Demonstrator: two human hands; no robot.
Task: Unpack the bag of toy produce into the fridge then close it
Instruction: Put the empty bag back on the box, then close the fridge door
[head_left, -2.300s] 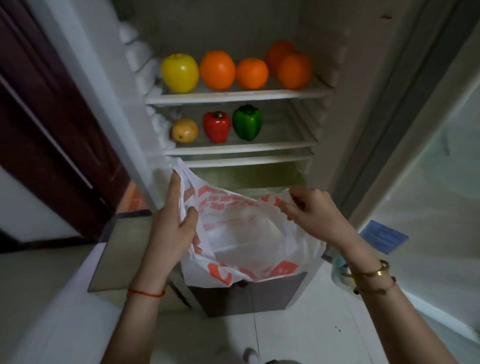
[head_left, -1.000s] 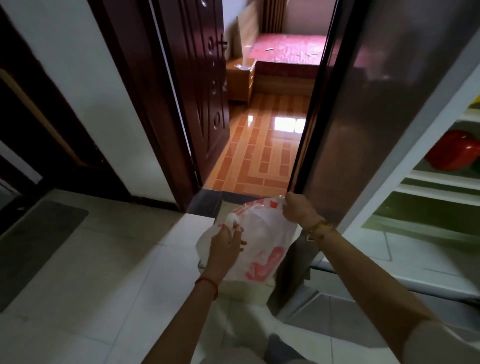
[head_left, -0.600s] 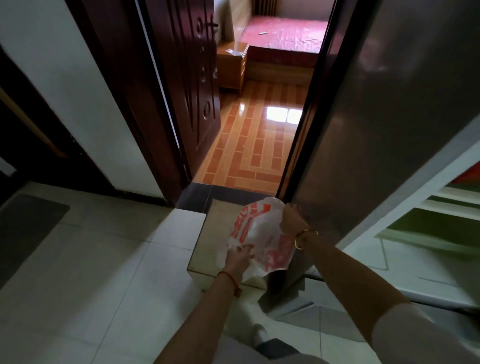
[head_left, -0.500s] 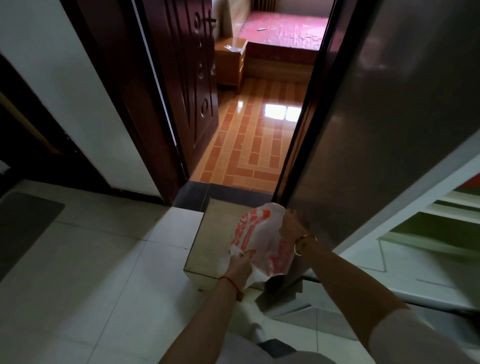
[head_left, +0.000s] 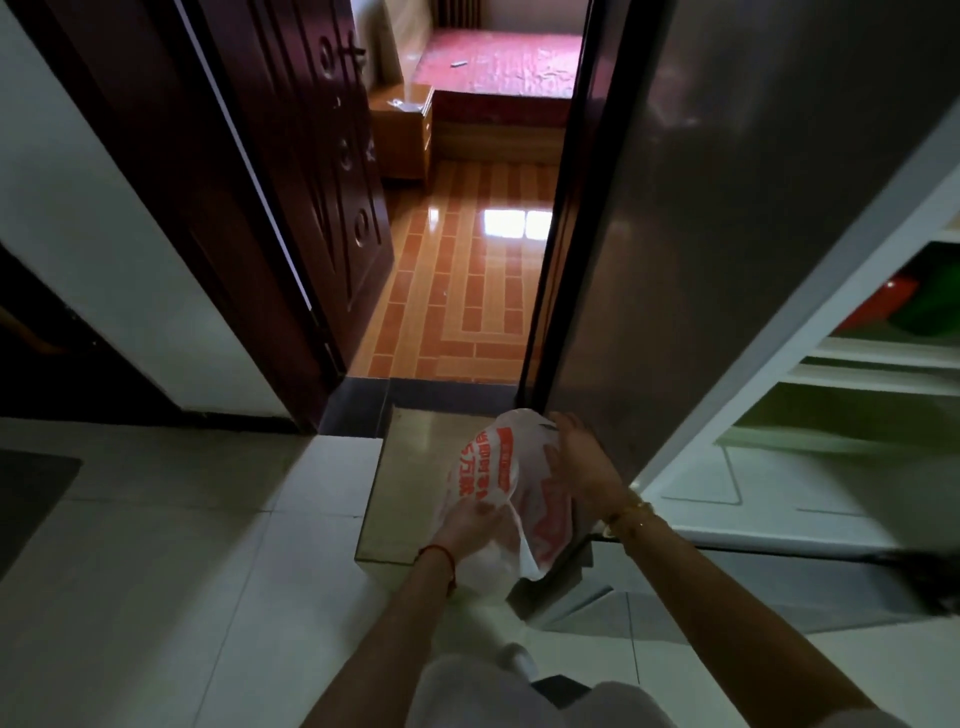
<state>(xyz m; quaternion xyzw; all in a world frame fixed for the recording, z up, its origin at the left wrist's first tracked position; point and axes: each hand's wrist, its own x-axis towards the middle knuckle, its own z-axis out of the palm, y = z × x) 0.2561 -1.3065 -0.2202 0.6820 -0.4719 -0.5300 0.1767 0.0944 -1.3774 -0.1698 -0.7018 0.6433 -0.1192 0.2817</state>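
A white plastic bag (head_left: 498, 483) with red print hangs limp and crumpled between both my hands, low over a small box-like stand (head_left: 410, 488) on the floor. My left hand (head_left: 467, 525) grips its lower part, and my right hand (head_left: 576, 457) holds its upper edge. The fridge (head_left: 727, 260) stands at the right with its grey side toward me. Inside, white shelves (head_left: 878, 353) show at the far right edge, with a red pepper (head_left: 878, 306) and a green pepper (head_left: 935, 306) partly in view.
A dark wooden door (head_left: 311, 182) stands open onto a room with orange striped tiles (head_left: 467, 291), a bedside cabinet (head_left: 405, 130) and a red bed (head_left: 509, 67). White floor tiles (head_left: 182, 571) lie below me, and a dark mat (head_left: 31, 493) lies at the left.
My view swung from the open fridge shelves to the left, toward the doorway. Both hands carried the bag down and gathered it smaller above the low stand.
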